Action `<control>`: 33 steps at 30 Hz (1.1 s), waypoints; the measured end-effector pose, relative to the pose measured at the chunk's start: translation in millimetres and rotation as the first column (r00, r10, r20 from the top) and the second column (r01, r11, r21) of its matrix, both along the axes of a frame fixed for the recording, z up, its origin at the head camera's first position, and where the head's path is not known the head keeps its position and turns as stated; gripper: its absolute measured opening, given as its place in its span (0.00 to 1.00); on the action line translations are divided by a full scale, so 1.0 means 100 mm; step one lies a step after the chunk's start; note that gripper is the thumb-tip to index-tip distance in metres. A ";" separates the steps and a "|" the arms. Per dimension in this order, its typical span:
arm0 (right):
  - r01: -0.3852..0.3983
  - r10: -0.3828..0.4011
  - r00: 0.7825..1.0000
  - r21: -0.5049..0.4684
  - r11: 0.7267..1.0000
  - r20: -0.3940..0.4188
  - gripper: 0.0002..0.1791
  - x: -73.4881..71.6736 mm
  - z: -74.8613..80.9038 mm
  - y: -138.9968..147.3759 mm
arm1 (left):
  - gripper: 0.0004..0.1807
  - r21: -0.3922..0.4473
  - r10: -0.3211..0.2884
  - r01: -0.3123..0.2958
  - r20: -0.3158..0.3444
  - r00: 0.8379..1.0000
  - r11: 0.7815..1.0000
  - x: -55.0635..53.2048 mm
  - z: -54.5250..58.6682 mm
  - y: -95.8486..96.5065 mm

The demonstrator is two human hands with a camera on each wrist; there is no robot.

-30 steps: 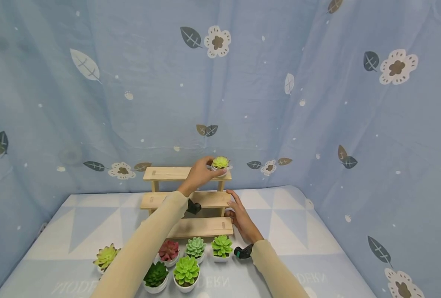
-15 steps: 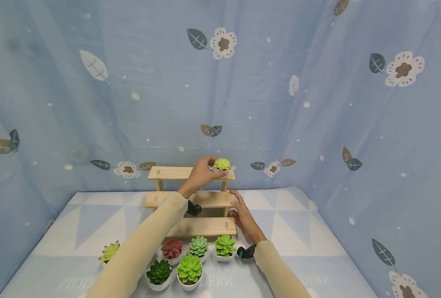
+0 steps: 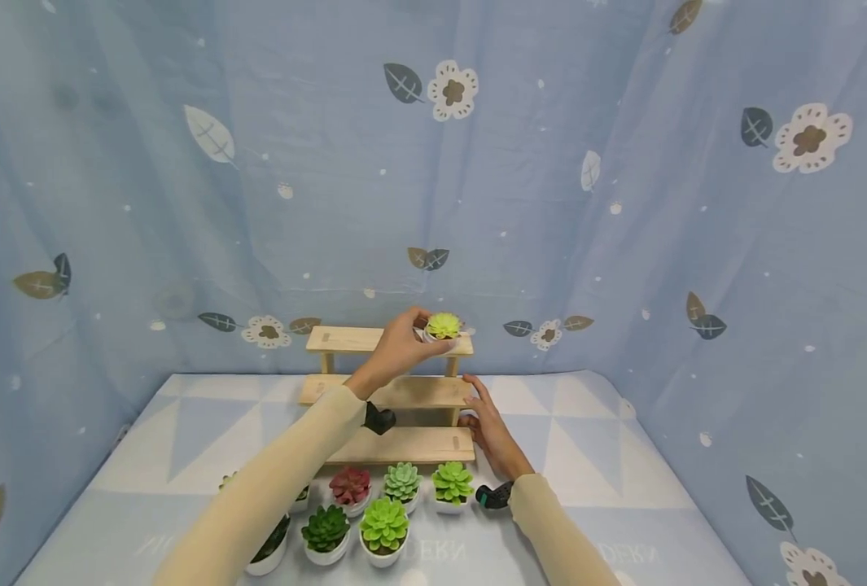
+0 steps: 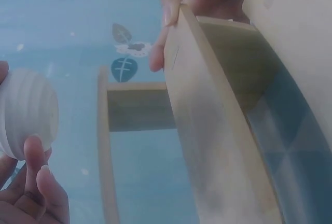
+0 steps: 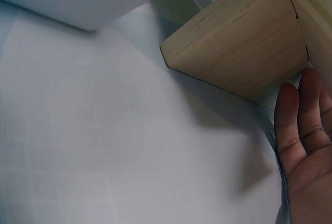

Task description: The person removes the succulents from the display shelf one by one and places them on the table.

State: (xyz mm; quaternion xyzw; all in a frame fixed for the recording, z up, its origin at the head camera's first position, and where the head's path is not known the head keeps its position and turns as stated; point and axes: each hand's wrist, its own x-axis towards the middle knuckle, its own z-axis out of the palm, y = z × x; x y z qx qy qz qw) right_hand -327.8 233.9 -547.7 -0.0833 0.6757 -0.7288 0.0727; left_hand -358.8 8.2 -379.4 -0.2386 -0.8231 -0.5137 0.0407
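Note:
My left hand point(image 3: 400, 346) holds a small yellow-green potted succulent point(image 3: 444, 325) over the right end of the top shelf of a three-tier wooden plant stand point(image 3: 422, 393). Seen from the left wrist, its ribbed white pot point(image 4: 31, 110) sits between thumb and fingers. At the stand's right side, my right hand point(image 3: 497, 439) grips the end of the middle shelf, with fingers above and below the board. In the right wrist view, some of its fingers point(image 5: 288, 115) lie beside the wooden support point(image 5: 238, 42).
In front of the stand are a red succulent point(image 3: 350, 486), a pale green one point(image 3: 401, 482), a bright green one in a square pot point(image 3: 453, 483), another bright green one point(image 3: 384, 525) and a dark green one point(image 3: 326, 529). More pots are partly behind the left sleeve point(image 3: 257, 496).
The head view has swung left, so the scene slides right in it. More pots show beside the left sleeve. Both hands keep nearly the same places at the stand.

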 end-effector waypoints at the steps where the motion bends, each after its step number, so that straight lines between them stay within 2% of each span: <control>1: 0.000 0.000 1.000 0.000 1.000 0.000 0.29 0.00 0.00 0.00 | 0.36 0.001 -0.001 0.001 0.000 1.000 1.000 0.02 0.01 -0.01; 9: 0.009 -0.009 1.000 0.004 1.000 0.002 0.31 -0.02 0.01 0.01 | 0.30 0.008 -0.036 0.036 -0.026 0.999 0.999 0.16 0.04 -0.09; 18: 0.003 -0.003 1.000 -0.009 1.000 0.017 0.27 -0.02 -0.02 0.00 | 0.33 -0.008 -0.060 0.060 -0.047 0.997 0.998 0.39 0.10 -0.13; 23: 0.006 -0.005 1.000 -0.033 0.999 0.020 0.29 -0.01 -0.02 -0.01 | 0.32 -0.020 -0.078 0.077 -0.063 0.995 0.997 0.51 0.10 -0.14; 28: 0.020 -0.020 1.000 -0.011 1.000 0.011 0.32 -0.01 -0.02 -0.01 | 0.34 -0.013 -0.100 0.099 -0.066 0.993 0.995 0.61 0.11 -0.15; 33: 0.017 -0.017 1.000 0.008 1.000 0.019 0.30 -0.01 -0.02 -0.02 | 0.35 0.003 -0.112 0.112 -0.066 0.992 0.994 0.72 0.13 -0.18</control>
